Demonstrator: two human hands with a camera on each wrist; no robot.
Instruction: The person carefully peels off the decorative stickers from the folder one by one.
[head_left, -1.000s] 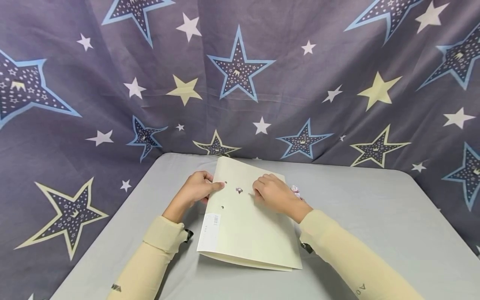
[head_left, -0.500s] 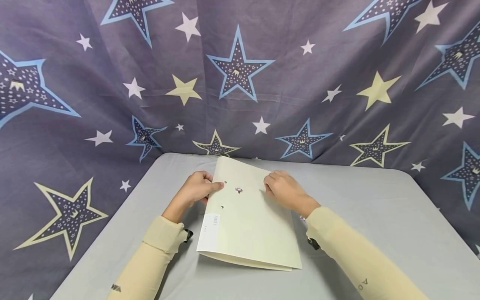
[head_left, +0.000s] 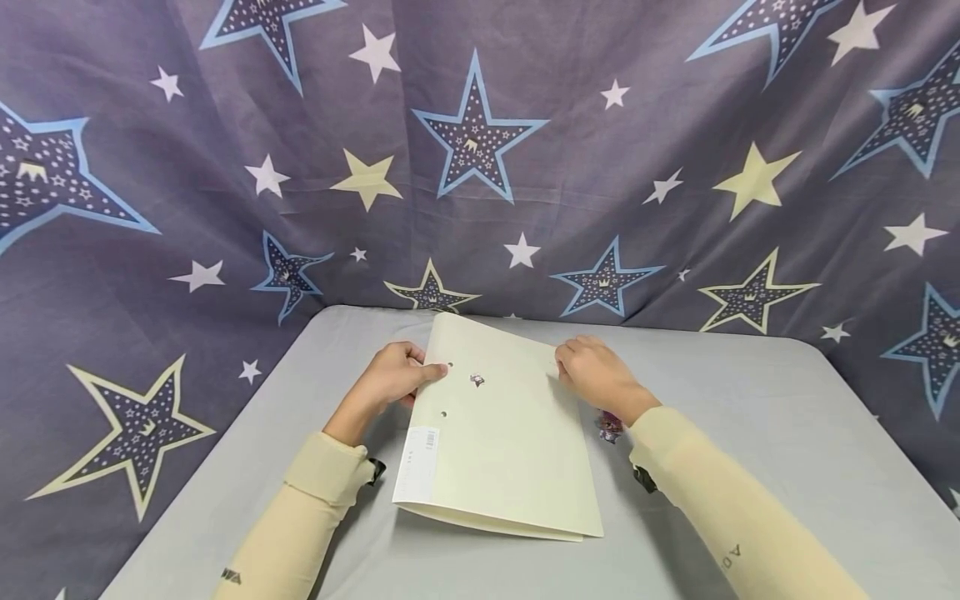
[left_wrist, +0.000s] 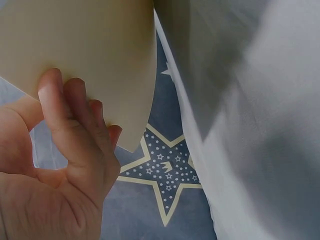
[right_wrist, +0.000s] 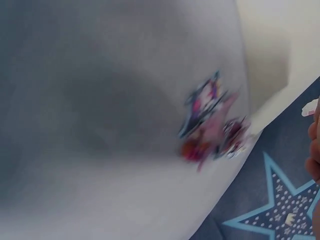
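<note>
A cream paper folder (head_left: 510,442) is propped at a slant on the table, its lower edge slightly parted. Two punched holes, a white label (head_left: 417,462) with a barcode and a small dark-pink sticker (head_left: 477,380) show on its cover. My left hand (head_left: 390,375) grips the spine side, thumb on the cover; in the left wrist view its fingers lie behind the sheet. Near the upper right edge, my right hand (head_left: 600,372) has curled fingers. They pinch a small white-and-pink piece (right_wrist: 310,108), apparently a sticker, mostly hidden in the right wrist view.
A small heap of colourful stickers (head_left: 609,426) lies on the table just right of the folder, partly under my right wrist; it is blurred in the right wrist view. A grey cloth covers the table (head_left: 750,442). Behind hangs a star-patterned curtain (head_left: 570,100).
My right hand has moved rightward across the cover to its upper right edge, uncovering more of the folder and the sticker heap. The left hand and the folder stay nearly still.
</note>
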